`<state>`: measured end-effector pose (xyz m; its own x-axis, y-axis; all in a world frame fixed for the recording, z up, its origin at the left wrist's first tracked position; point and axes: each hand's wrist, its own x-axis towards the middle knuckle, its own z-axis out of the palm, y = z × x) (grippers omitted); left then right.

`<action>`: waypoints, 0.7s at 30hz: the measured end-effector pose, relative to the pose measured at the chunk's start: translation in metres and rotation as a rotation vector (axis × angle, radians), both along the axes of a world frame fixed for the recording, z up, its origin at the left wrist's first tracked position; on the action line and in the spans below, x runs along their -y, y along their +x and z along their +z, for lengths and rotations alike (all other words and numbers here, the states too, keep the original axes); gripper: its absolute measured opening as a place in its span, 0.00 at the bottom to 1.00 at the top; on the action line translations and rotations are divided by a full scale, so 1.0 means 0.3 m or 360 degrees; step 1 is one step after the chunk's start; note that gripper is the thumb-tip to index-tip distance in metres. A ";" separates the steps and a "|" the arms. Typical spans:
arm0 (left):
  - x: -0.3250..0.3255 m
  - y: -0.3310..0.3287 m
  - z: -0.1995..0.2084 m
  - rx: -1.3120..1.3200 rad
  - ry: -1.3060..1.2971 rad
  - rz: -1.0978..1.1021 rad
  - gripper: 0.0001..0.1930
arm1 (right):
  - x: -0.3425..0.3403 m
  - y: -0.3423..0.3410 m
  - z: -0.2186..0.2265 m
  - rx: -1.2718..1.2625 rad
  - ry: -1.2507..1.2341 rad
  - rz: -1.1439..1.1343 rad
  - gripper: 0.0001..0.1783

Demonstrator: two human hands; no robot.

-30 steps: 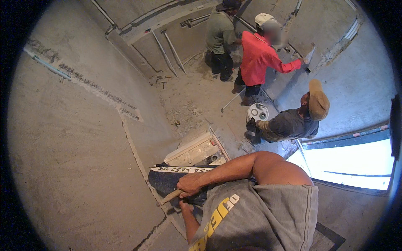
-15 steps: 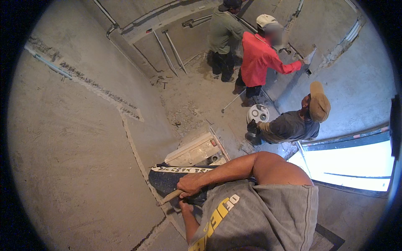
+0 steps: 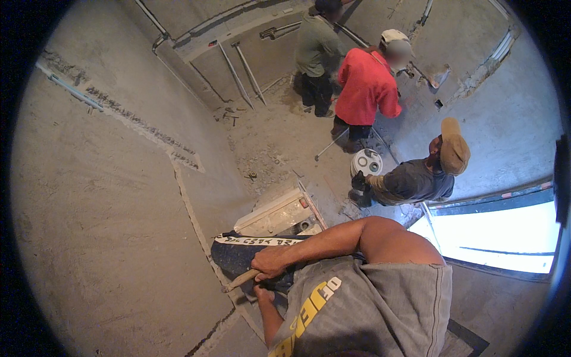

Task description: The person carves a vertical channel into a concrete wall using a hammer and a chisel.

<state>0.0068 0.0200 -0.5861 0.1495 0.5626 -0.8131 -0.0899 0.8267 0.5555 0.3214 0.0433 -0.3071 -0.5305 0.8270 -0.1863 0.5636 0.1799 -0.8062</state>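
Observation:
My right hand (image 3: 270, 262) is closed around a wooden tool handle (image 3: 244, 278), which slants down and left to the chased line along the wall's foot. The tool's kind is hard to make out. Just below it, my left hand (image 3: 262, 292) is curled close to the wall, and what its fingers hold, if anything, is hidden. My knee, in dark trousers with a white lettered stripe (image 3: 256, 240), is bent beside both hands.
A dusty pale box-like platform (image 3: 276, 215) stands beyond my knee. A crouching co-worker (image 3: 416, 178) is by a white bucket (image 3: 366, 162). Two others, one in a red shirt (image 3: 366, 86), stand at the far wall. Rubble (image 3: 267, 157) and poles (image 3: 247, 71) lie about.
The co-worker in red has drawn the outstretched arm back from the wall and turned away. The crouching co-worker and both my hands look nearly unmoved.

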 end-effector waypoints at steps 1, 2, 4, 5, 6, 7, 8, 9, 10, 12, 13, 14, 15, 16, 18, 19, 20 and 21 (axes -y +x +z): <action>-0.012 0.019 -0.013 0.0179 0.0036 0.0017 0.23 | -0.001 0.006 -0.003 0.0015 -0.0008 -0.0003 0.28; -0.012 0.027 -0.017 -0.0014 -0.0019 0.0015 0.25 | -0.002 0.011 -0.006 0.0028 -0.0017 -0.0005 0.28; -0.013 0.060 -0.004 -0.0394 -0.0129 0.0006 0.30 | -0.003 0.023 -0.019 0.0057 -0.0024 -0.0018 0.28; -0.014 0.064 0.004 -0.0324 -0.0138 0.0044 0.28 | -0.003 0.024 -0.020 0.0053 -0.0018 -0.0017 0.28; -0.017 0.067 0.013 -0.0253 -0.0146 0.0082 0.26 | -0.003 0.025 -0.021 0.0049 -0.0013 -0.0017 0.28; -0.021 0.068 0.018 -0.0184 -0.0154 0.0117 0.24 | -0.003 0.026 -0.022 0.0038 -0.0004 -0.0021 0.28; -0.027 0.069 0.022 -0.0191 -0.0150 0.0106 0.24 | -0.004 0.027 -0.022 0.0028 0.0006 -0.0027 0.28; -0.035 0.072 0.026 -0.0197 -0.0145 0.0094 0.25 | -0.007 0.029 -0.023 0.0018 0.0017 -0.0034 0.28; -0.043 0.078 0.031 -0.0201 -0.0141 0.0080 0.25 | -0.013 0.031 -0.022 0.0025 0.0009 -0.0029 0.28; -0.059 0.135 0.047 -0.0158 -0.0123 0.0054 0.25 | -0.028 0.044 -0.037 0.0069 -0.0013 -0.0025 0.28; -0.058 0.164 0.062 -0.0133 -0.0119 0.0050 0.25 | -0.033 0.043 -0.049 0.0099 -0.0020 -0.0031 0.28; -0.047 0.114 0.031 -0.0080 -0.0102 0.0077 0.25 | -0.029 0.026 -0.038 0.0090 -0.0022 -0.0012 0.28; -0.036 0.062 0.003 0.0022 -0.0079 0.0074 0.25 | -0.028 0.007 -0.027 0.0081 -0.0022 0.0014 0.28; -0.015 -0.005 -0.028 0.0178 -0.0032 0.0081 0.25 | -0.024 -0.008 -0.011 0.0065 -0.0032 0.0001 0.28; -0.022 -0.075 -0.063 0.0780 0.0015 -0.0039 0.25 | -0.022 -0.024 0.006 0.0051 -0.0043 0.0007 0.28; -0.023 -0.038 -0.036 0.0277 0.0119 -0.0095 0.24 | -0.024 -0.032 -0.019 0.0067 -0.0078 -0.0031 0.28; -0.021 0.009 -0.008 -0.0286 0.0132 -0.0213 0.24 | -0.019 -0.030 -0.045 0.0077 -0.0110 -0.0058 0.28; -0.001 0.137 0.077 -0.0730 0.0038 -0.0283 0.23 | -0.022 -0.022 -0.066 0.0188 -0.0149 -0.0022 0.28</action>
<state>0.0478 0.0204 -0.5628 -0.1255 0.5802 -0.8047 0.3098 0.7935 0.5238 0.3147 0.0499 -0.3270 -0.4890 0.8101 -0.3235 0.6574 0.0985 -0.7471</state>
